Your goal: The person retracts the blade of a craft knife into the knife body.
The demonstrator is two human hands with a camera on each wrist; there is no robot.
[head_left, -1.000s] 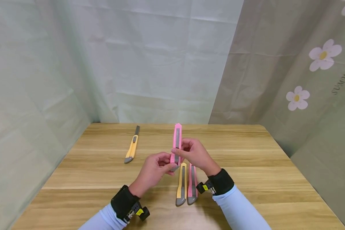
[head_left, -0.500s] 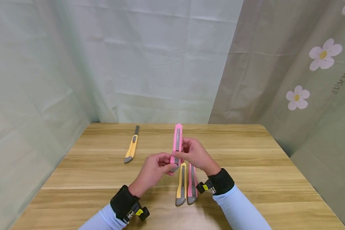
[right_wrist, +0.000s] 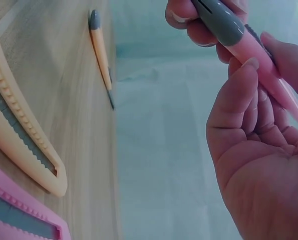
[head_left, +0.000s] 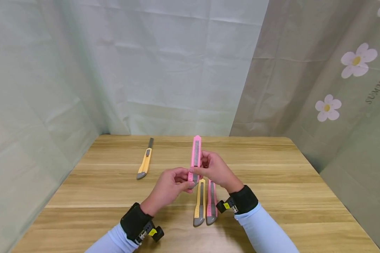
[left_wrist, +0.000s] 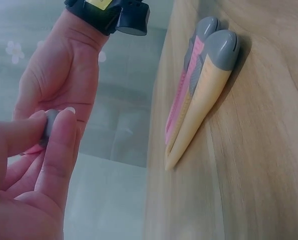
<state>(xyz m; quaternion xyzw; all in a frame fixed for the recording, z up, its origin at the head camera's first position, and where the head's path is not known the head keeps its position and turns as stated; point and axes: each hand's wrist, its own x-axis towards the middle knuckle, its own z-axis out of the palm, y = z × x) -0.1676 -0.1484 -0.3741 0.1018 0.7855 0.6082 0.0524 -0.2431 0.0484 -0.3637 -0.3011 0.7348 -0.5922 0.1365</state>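
A pink utility knife with a grey end is held above the table, its tip pointing away from me. My left hand pinches the grey end between thumb and fingers. Higher on the body, my right hand grips the knife, its thumb lying over the grey slider area and fingers behind. In the right wrist view the grey end cap and part of the pink body show between both hands. No blade sticks out past the pink tip.
On the wooden table, a yellow utility knife and a second pink one lie side by side below my hands. Another yellow utility knife lies at the back left with its blade extended. Curtains stand behind.
My right thumb has slid slightly down the held pink knife toward its grey end. Both hands otherwise stay nearly in place, and the knives on the table have not moved.
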